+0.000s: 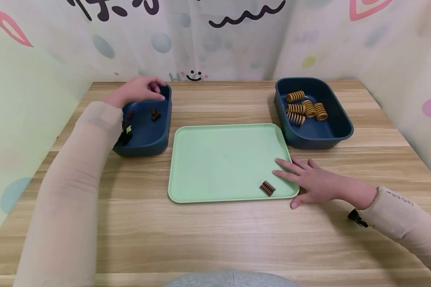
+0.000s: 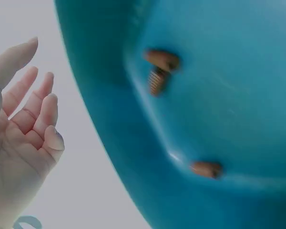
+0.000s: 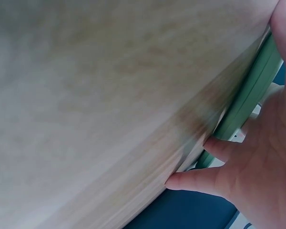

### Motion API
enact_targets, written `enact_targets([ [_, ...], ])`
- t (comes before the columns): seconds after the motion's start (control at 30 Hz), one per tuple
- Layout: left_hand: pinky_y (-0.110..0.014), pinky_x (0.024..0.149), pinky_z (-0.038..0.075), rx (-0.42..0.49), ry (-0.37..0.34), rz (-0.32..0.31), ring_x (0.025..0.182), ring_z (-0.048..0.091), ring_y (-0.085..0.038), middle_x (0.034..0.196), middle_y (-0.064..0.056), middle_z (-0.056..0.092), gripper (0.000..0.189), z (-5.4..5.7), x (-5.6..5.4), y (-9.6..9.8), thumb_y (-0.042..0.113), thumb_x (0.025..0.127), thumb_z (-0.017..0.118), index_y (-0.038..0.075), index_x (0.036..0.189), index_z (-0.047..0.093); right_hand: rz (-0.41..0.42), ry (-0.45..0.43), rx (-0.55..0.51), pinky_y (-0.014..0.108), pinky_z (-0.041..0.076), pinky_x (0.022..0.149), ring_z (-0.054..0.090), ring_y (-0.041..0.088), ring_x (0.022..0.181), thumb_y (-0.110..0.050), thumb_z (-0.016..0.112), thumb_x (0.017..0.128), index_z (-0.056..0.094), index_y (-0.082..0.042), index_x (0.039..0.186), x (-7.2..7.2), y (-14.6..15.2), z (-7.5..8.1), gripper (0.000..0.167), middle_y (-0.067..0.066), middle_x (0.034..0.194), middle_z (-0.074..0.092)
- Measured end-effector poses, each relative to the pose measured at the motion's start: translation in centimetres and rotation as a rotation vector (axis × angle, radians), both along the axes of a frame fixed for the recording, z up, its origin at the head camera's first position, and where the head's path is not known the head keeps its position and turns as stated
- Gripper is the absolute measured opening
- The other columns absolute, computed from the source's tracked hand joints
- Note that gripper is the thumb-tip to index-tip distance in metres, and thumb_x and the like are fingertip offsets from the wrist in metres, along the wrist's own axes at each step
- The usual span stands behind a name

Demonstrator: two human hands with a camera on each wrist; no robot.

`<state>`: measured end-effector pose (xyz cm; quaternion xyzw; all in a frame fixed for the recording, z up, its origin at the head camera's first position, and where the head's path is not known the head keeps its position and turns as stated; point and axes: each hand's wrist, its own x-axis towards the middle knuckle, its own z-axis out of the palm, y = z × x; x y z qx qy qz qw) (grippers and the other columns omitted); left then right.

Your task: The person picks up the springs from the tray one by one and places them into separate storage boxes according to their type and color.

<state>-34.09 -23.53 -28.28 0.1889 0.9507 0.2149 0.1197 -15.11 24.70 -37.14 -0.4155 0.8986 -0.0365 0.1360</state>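
Observation:
My left hand (image 1: 141, 89) hovers over the far end of the left blue bin (image 1: 143, 150), fingers loosely bent and nothing between them. Small copper-brown springs (image 1: 155, 114) lie on the bin floor below; the left wrist view shows a pair of touching springs (image 2: 157, 82) and a lone spring (image 2: 207, 169), blurred. My right hand (image 1: 314, 181) rests with spread fingers at the right edge of the pale green tray (image 1: 222, 159), fingertips over its rim. Close to those fingers, small dark copper springs (image 1: 267, 188) lie side by side on the tray.
A second blue bin (image 1: 335, 131) stands behind the tray's right end, holding several larger gold springs (image 1: 310, 108). The left forearm hides part of the left bin. Printed cloth (image 1: 230, 48) hangs along the table's back and sides.

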Motion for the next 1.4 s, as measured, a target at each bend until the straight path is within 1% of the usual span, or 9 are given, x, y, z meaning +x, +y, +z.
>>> enact_targets([
  [0.13,-0.039,0.085,0.038,0.038,0.031,-0.042,0.094,0.046,-0.026,0.109,-0.014,0.051,0.05,1.2,0.9,2.5,0.027,0.09,0.058,0.005,0.132,0.043,0.011,0.016,-0.003,0.072,0.026,0.088,0.021,0.048,0.131,-0.062,0.057,0.076,0.031,-0.015,0.142,-0.1,0.1,-0.1,0.085,0.012,0.152,0.014],
  [0.23,-0.036,0.081,0.04,0.056,0.055,-0.087,0.092,0.048,-0.024,0.109,-0.012,0.052,0.049,1.8,1.6,4.3,0.028,0.089,0.058,0.006,0.131,0.044,0.02,0.029,-0.007,0.07,0.027,0.087,0.023,0.047,0.13,-0.062,0.058,0.076,0.032,-0.015,0.142,-0.1,0.3,-0.2,0.085,0.012,0.151,0.015],
  [0.33,-0.035,0.08,0.041,0.067,0.069,-0.143,0.092,0.049,-0.024,0.11,-0.013,0.054,0.048,2.0,2.2,6.2,0.026,0.089,0.058,0.007,0.131,0.045,0.023,0.03,-0.007,0.07,0.027,0.087,0.023,0.047,0.13,-0.062,0.057,0.076,0.031,-0.016,0.142,-0.2,0.3,-0.3,0.085,0.012,0.151,0.014],
  [0.57,-0.035,0.082,0.042,0.092,0.031,-0.285,0.092,0.05,-0.024,0.11,-0.012,0.055,0.045,1.8,3.8,10.3,0.02,0.087,0.062,0.008,0.128,0.048,0.024,0.028,-0.009,0.07,0.027,0.087,0.023,0.048,0.13,-0.061,0.058,0.076,0.031,-0.016,0.142,-0.3,0.3,-0.2,0.085,0.012,0.151,0.015],
  [0.7,-0.035,0.084,0.042,0.102,0.031,-0.398,0.093,0.052,-0.023,0.108,-0.01,0.057,0.042,1.2,5.0,12.5,0.016,0.086,0.063,0.007,0.125,0.051,0.029,0.031,-0.021,0.071,0.027,0.086,0.024,0.048,0.129,-0.061,0.058,0.075,0.032,-0.016,0.142,-0.2,0.3,-0.1,0.085,0.013,0.151,0.016],
  [0.87,-0.034,0.085,0.042,0.103,-0.013,-0.509,0.096,0.051,-0.024,0.108,-0.01,0.057,0.041,0.2,6.7,14.9,0.019,0.086,0.063,0.008,0.124,0.053,0.027,0.029,-0.029,0.071,0.027,0.085,0.025,0.049,0.129,-0.062,0.057,0.076,0.033,-0.014,0.141,-0.2,0.2,0.0,0.085,0.012,0.151,0.016],
  [1.03,-0.034,0.086,0.042,0.104,-0.021,-0.613,0.096,0.052,-0.028,0.105,-0.013,0.058,0.041,-0.9,8.0,16.8,0.018,0.084,0.065,0.006,0.122,0.054,0.014,0.008,-0.025,0.072,0.026,0.086,0.024,0.048,0.129,-0.063,0.056,0.076,0.033,-0.014,0.142,-0.2,0.2,0.0,0.086,0.012,0.151,0.015],
  [1.2,-0.032,0.084,0.043,0.091,-0.051,-0.725,0.096,0.053,-0.027,0.105,-0.013,0.059,0.042,-2.0,9.2,18.4,0.019,0.086,0.064,0.005,0.124,0.053,-0.004,-0.012,-0.01,0.072,0.025,0.088,0.022,0.048,0.13,-0.064,0.056,0.075,0.032,-0.015,0.142,-0.2,0.2,0.1,0.086,0.012,0.151,0.015],
  [1.4,-0.025,0.082,0.043,0.076,-0.133,-0.791,0.096,0.052,-0.019,0.105,-0.009,0.059,0.043,-3.5,10.5,20.1,0.019,0.085,0.065,0.01,0.125,0.052,-0.002,-0.007,-0.006,0.072,0.025,0.087,0.023,0.048,0.13,-0.064,0.056,0.076,0.032,-0.016,0.142,-0.3,0.2,-0.1,0.085,0.012,0.151,0.015],
])
